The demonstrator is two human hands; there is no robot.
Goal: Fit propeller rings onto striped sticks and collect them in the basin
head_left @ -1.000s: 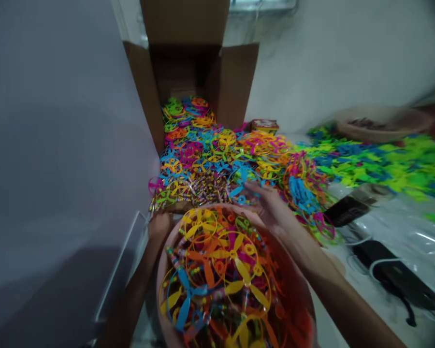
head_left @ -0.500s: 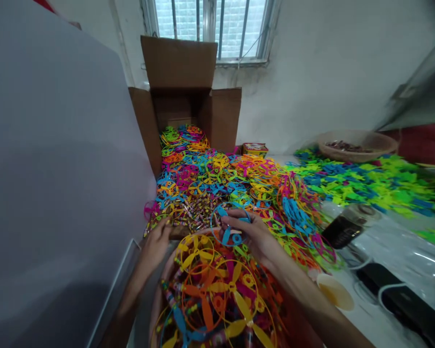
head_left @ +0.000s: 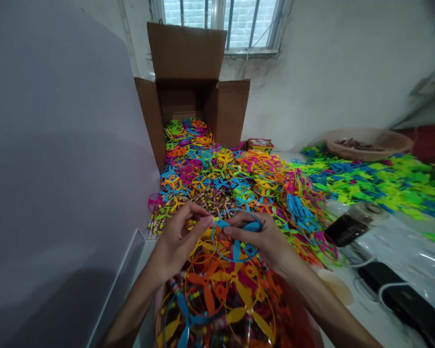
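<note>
My right hand (head_left: 270,239) grips a blue ringed propeller (head_left: 237,250) by its middle, above a basin. Close beside it, my left hand (head_left: 177,239) pinches a small piece with a yellow end, mostly hidden by the fingers, at the propeller's hub. Whether the two parts touch, I cannot tell. Beneath both hands the basin (head_left: 159,304) is full of ringed propellers, among them a yellow propeller (head_left: 243,292) and an orange propeller (head_left: 208,297), with striped sticks between them. Behind the hands lies a heap of small striped pieces (head_left: 215,198).
A cardboard box (head_left: 234,108) lies open at the back, ringed propellers (head_left: 224,157) spilling from it. To the right are green and blue plastic pieces (head_left: 377,181), a shallow bowl (head_left: 369,150), a dark bottle (head_left: 351,224), a cup (head_left: 335,285) and a black power strip (head_left: 395,295). A pale panel (head_left: 72,169) borders the left.
My left hand has come from the heap of small pieces to the blue propeller, now pinching a small piece. My right hand still holds the propeller, slightly lower and turned. The view has shifted slightly.
</note>
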